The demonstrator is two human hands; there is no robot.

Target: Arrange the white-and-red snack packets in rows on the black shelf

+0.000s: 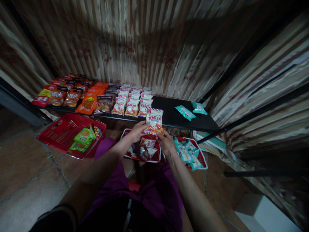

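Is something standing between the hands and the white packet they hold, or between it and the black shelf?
Nothing visible: the left hand and right hand hold the white packet directly, and no object shows between it and the black shelf.

The held white snack packet looks like smooth, glossy plastic film, lightly crinkled; the teal snack packets share that crinkly sheen. The red shopping basket is smooth moulded plastic, the black shelf board smooth with a dull finish, the gathered curtain ridged cloth, the purple trousers matt cloth, the floor tiles smooth, faintly glossy
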